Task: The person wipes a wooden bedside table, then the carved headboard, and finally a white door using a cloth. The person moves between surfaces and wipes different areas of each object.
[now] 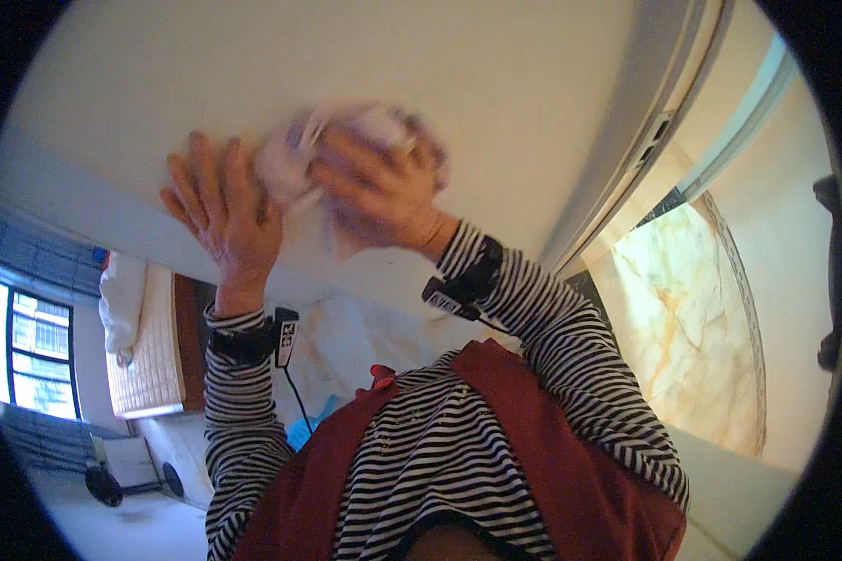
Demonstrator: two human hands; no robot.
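A crumpled pale cloth (281, 165) with darker patches is pressed against an off-white upright surface (505, 91), a wall or a door panel. My right hand (379, 182) lies over the cloth, its fingers bent onto it; both are blurred. To the left, my left hand (228, 210) rests with fingers spread on the same surface. Its thumb side is close to the cloth's left edge, and whether they touch cannot be made out. Parts of the cloth are hidden under my right hand.
At right stands a door frame (603, 168) with a metal strike plate (651, 144), and beyond it a marble-patterned floor (680, 301). On the left are a bed with a pale mattress (144, 343), a window (39, 350) and dark curtains (42, 245).
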